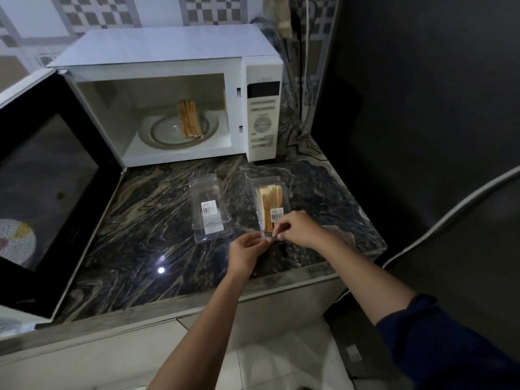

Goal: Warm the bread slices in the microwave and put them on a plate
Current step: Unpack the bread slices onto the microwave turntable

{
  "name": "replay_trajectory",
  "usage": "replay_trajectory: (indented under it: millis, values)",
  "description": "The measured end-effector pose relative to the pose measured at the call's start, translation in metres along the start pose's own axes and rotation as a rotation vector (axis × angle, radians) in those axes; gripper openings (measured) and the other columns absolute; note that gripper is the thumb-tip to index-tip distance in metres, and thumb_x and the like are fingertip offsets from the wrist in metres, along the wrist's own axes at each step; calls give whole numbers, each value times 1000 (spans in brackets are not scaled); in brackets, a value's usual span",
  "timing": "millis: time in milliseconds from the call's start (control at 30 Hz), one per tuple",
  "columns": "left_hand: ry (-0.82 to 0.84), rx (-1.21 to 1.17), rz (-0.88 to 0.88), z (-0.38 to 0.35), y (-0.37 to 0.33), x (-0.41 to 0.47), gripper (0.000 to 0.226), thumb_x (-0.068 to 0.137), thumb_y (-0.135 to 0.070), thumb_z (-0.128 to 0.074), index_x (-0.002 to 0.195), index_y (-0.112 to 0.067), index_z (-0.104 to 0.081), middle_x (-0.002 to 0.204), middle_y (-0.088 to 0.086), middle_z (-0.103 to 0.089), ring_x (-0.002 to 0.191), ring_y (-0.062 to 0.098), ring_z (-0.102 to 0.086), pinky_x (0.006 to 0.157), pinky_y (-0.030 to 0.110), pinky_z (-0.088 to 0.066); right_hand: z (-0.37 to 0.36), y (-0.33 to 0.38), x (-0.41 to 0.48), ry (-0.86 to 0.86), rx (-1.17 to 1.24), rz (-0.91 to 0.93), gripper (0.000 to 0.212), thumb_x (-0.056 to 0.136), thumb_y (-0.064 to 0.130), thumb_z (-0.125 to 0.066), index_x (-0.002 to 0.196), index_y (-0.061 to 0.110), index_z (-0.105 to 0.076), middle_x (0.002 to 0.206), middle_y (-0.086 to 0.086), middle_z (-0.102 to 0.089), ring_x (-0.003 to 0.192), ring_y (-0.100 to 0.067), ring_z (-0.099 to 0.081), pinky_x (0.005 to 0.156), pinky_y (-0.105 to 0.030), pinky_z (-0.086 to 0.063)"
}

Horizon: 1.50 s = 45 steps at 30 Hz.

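A white microwave (253, 68) stands at the back of the counter with its door (47, 190) swung open to the left. Inside, a few bread slices (189, 117) stand on edge on the glass turntable (160, 130). On the counter lies a clear plastic pack with bread slices (270, 199) inside and a barcode label. My left hand (245, 253) and my right hand (298, 229) both pinch the near edge of this pack. An empty clear pack (209, 209) lies to its left. No plate shows in view.
The dark marbled counter (146, 229) ends at a front edge near me and a right edge beside a dark wall (422, 108). Cables hang behind the microwave at the right. The open door takes up the left side of the counter.
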State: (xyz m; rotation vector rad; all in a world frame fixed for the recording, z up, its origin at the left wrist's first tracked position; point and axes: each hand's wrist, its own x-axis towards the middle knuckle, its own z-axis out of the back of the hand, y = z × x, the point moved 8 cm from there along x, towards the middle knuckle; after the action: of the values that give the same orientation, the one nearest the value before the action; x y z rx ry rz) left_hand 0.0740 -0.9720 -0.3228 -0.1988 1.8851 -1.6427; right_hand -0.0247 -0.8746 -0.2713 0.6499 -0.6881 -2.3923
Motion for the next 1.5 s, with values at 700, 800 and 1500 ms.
replay_trajectory:
  millis: [700,800,1500]
  values:
    - [-81,-44,55,-2,-3,-4,30,73,4,-74,101,8,-62,91,20,-68,84,25,-66,75,25,-56,85,85,10,49,-82,177,22,82,9,-65,69,26,-70,74,11,-65,70,0,-56,60,-17,-42]
    - [-90,-53,73,-3,-3,-6,32,74,3,-74,103,8,-62,94,22,-68,87,28,-65,84,36,-55,115,96,2,-274,-169,251,18,85,12,-59,79,22,-72,88,6,-54,83,-8,-48,70,-25,-42]
    - [-86,-137,151,-6,1,-6,33,76,6,-70,107,12,-59,79,12,-66,72,18,-62,77,29,-53,33,3,29,-263,120,-174,65,76,50,-69,126,13,-51,131,-14,-51,112,-23,-54,81,-24,-46]
